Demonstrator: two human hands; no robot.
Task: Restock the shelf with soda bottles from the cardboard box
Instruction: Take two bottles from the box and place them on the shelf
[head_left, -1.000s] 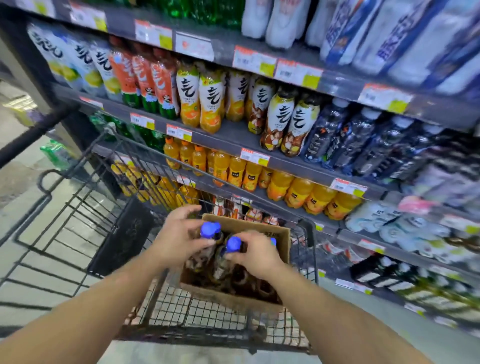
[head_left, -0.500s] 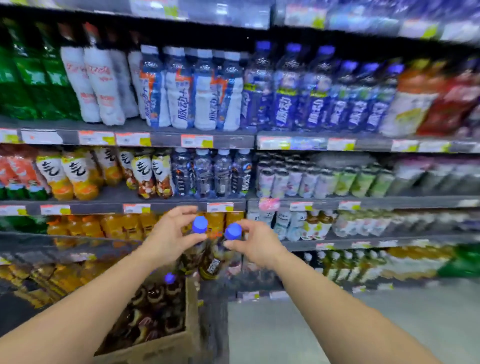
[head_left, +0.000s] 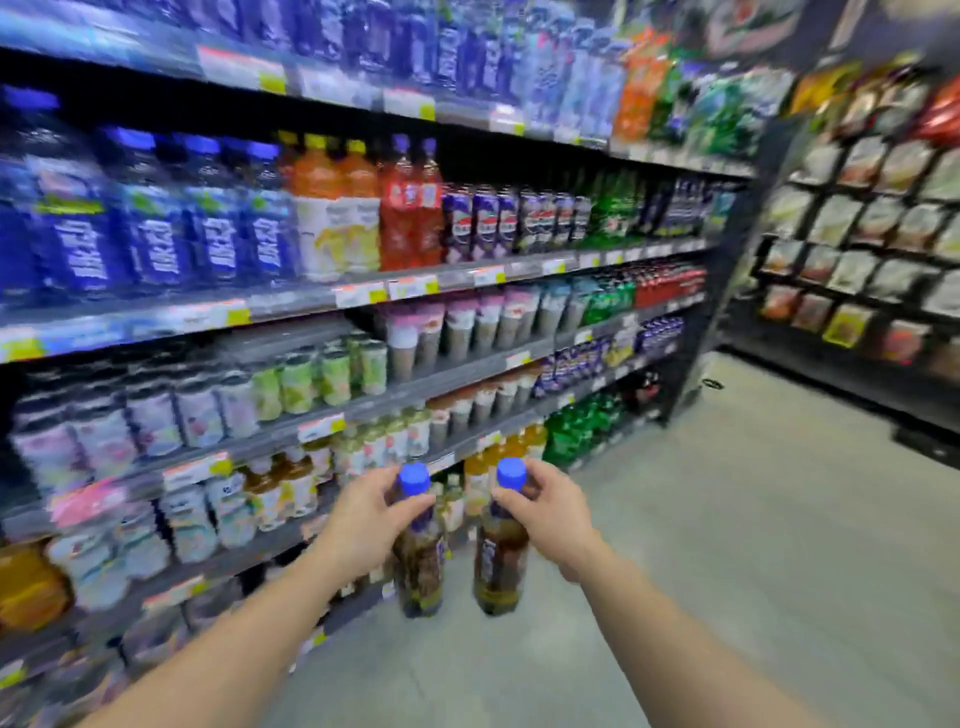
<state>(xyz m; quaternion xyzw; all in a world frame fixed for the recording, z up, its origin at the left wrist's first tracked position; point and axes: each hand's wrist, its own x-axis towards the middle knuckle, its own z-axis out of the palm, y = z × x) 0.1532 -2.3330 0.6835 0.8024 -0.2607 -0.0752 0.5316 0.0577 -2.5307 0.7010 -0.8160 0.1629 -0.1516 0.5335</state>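
Head view: two bottles are held up in front of a long dark metal drinks shelf (head_left: 363, 299), all of it motion-blurred.
Left bottle: clear plastic soda bottle with a round blue cap, dark brown liquid and a purple label (head_left: 418, 561); upright, hanging free above the grey floor (head_left: 727, 545).
Right bottle: matching clear plastic soda bottle with a blue cap, brown-amber liquid and a purple label (head_left: 500, 558); upright, just beside the first, not touching it.
Left hand (head_left: 371, 519): fingers clamped around the neck of the left bottle just under its cap, thumb across the front.
Right hand (head_left: 553, 512): fingers pinched on the neck of the right bottle under its cap; the body hangs below the hand.
Place relative to the shelf: both bottles are in the aisle just in front of its lower tiers, level with the rows of yellow-orange and pale tea bottles, not resting on any tier.
Hands relative to each other: close side by side, apart, one bottle each.
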